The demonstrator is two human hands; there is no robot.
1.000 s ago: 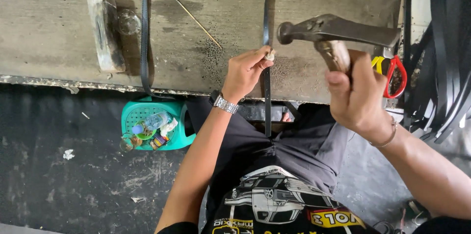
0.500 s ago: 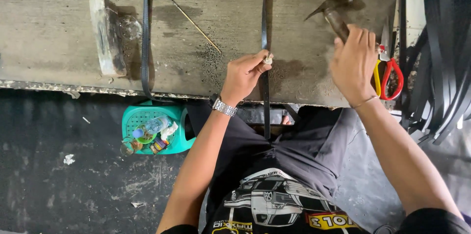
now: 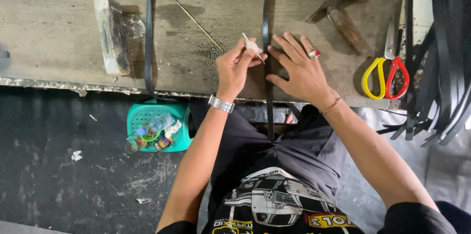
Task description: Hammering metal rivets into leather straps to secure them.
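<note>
The left hand [image 3: 237, 64] pinches a small white stick tool [image 3: 252, 47] between closed fingers, its tip touching the black strap [image 3: 267, 67]. The right hand [image 3: 299, 69] lies open and flat, fingers spread, pressing the strap just beside the left hand. A hammer [image 3: 341, 15] rests beyond the right hand, scissors [image 3: 385, 74] further right.

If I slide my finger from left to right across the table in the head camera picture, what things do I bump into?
Block → glass jar → thin black strap → thin stick → left hand → black strap → right hand → hammer → scissors → bundle of black straps.
</note>
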